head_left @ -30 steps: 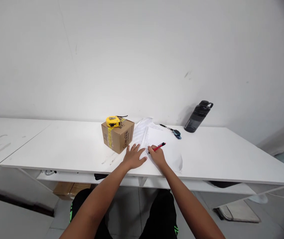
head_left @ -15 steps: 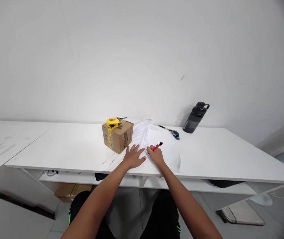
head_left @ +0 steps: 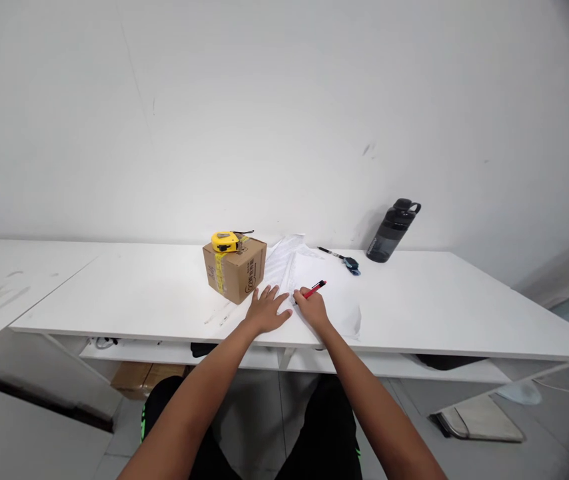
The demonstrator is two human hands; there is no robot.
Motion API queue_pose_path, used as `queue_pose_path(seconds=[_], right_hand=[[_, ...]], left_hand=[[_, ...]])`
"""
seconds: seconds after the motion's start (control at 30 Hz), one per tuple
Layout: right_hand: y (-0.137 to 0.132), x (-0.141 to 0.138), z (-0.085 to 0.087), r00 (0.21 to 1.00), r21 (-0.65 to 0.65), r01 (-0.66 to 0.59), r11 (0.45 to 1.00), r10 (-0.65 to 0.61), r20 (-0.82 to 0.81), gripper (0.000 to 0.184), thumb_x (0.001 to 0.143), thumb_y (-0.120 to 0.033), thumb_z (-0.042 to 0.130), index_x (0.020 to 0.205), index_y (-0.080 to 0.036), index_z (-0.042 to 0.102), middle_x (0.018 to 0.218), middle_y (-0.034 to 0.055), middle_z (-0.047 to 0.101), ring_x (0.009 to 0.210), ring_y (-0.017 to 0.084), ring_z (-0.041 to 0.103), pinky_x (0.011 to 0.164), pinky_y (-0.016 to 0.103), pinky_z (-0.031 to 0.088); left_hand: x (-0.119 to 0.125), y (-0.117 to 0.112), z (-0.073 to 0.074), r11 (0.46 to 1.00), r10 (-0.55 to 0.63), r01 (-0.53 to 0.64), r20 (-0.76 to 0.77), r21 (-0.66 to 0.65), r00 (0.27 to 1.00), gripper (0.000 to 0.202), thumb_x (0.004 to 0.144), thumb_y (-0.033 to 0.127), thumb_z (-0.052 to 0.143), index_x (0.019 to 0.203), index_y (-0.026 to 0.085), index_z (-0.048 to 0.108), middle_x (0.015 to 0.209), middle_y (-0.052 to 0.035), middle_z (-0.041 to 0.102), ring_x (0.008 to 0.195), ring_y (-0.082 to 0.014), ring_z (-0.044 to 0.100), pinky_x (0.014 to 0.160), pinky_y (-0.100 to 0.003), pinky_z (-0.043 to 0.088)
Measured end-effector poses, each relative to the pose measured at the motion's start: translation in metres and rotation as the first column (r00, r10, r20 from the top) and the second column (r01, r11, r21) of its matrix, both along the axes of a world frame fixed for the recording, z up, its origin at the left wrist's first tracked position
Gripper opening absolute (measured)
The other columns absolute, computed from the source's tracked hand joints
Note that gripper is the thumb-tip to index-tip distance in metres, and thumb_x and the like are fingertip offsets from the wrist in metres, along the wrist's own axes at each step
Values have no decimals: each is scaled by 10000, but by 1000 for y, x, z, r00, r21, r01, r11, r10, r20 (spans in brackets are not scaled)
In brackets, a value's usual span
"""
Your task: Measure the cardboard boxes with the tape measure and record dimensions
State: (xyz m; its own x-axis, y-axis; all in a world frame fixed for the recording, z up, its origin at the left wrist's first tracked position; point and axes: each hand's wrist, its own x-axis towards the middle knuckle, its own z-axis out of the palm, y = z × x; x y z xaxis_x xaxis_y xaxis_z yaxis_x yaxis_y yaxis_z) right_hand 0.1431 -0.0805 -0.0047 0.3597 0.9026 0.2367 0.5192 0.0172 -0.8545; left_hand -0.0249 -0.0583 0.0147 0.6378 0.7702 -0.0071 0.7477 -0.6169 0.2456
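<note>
My right hand point(head_left: 311, 308) is closed around a red pen point(head_left: 317, 288), its lower end at the white paper point(head_left: 340, 297) on the desk. The pen tip is hidden by my fingers. Flat on the paper's left part lies my left hand point(head_left: 266, 311), fingers spread and holding nothing. Just beyond my left fingers stands a small cardboard box point(head_left: 237, 273) with yellow tape, and a yellow tape measure point(head_left: 225, 242) rests on top of it. Creased, printed sheets point(head_left: 280, 257) stretch from my hands back toward the wall.
A black pen point(head_left: 330, 252) lies behind the paper, beside a small dark blue object point(head_left: 351, 265) I cannot make out. Farther right, a dark water bottle point(head_left: 393, 231) stands near the wall. Under the white desk point(head_left: 129, 293), a shelf holds dark items; cardboard boxes point(head_left: 147, 379) sit below.
The whole view has shifted slightly. My right hand still holds the red pen at nearly the same spot, and my left hand stays spread on the paper.
</note>
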Motion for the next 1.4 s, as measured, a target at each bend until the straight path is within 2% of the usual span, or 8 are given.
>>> queue_pose_path(seconds=[0.77, 1.27, 1.4], right_hand=[[-2, 0, 2, 1000, -11, -14, 1000, 14, 14, 346, 803, -449, 425, 538, -239, 353, 486, -37, 440, 547, 156, 436, 575, 270, 327], [0, 2, 0, 999, -9, -22, 1000, 23, 38, 335, 805, -443, 412, 542, -235, 399, 519, -25, 493, 566, 156, 458, 592, 269, 330], [0, 1, 0, 1000, -13, -14, 1000, 15, 20, 337, 796, -438, 422, 532, -235, 375, 498, -32, 462, 562, 154, 449, 584, 267, 327]], left_hand=[[0, 2, -4, 1000, -2, 2, 7, 8, 1000, 668, 908, 660, 245, 1487, 333, 309, 1614, -36, 168, 1491, -257, 97, 1182, -546, 43], [0, 2, -3, 1000, -2, 1, 14, 21, 1000, 662, 905, 664, 243, 1479, 343, 315, 1612, -22, 185, 1488, -260, 109, 1180, -551, 63], [0, 1, -2, 1000, -1, 1, 4, 19, 1000, 661, 907, 662, 243, 1482, 342, 310, 1614, -23, 177, 1489, -261, 106, 1181, -550, 56]])
